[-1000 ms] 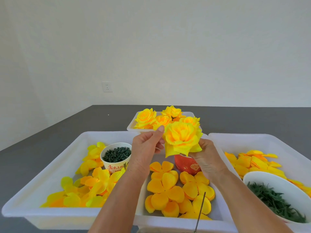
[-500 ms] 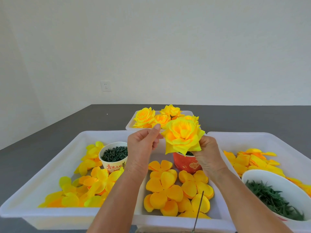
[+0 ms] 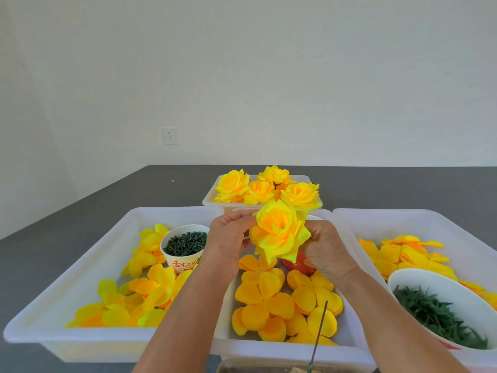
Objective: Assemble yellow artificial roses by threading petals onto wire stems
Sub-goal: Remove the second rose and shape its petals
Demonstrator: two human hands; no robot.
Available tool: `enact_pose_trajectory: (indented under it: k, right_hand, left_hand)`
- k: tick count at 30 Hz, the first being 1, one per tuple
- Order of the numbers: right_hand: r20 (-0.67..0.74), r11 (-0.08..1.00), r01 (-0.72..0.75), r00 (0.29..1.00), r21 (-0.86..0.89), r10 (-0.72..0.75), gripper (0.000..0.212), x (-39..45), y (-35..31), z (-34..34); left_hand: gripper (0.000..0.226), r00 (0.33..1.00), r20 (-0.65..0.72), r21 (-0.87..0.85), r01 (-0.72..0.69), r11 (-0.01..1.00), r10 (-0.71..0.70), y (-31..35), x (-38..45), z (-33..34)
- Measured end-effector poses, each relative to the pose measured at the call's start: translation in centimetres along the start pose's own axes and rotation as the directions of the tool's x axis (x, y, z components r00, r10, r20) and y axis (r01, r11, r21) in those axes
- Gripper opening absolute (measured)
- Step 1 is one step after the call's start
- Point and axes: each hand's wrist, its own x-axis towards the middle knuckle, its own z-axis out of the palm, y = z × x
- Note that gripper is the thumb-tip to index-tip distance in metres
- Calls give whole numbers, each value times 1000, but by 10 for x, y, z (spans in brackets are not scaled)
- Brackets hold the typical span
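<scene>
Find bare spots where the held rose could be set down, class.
Free: the left bin's floor beyond the paper cup, and the right bin's far floor behind its petals. Crowded: the middle bin and the far tray of finished roses.

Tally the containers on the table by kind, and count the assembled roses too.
White plastic trays: 4, namely left, middle, right, far
Paper cups: 2, one white, one red
White bowl of green leaves: 1
Assembled yellow fabric roses: 5, four in the far tray, one held between both hands
Total: 12
</scene>
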Motion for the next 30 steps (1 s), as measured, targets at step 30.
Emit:
enact_pose_trajectory:
  k: [30]
  right_hand:
    - [-171, 990, -70, 984, -118, 49, 12, 3, 4, -7]
  left_hand:
    - [8, 996, 3, 145, -85, 986, 86, -4, -2, 1]
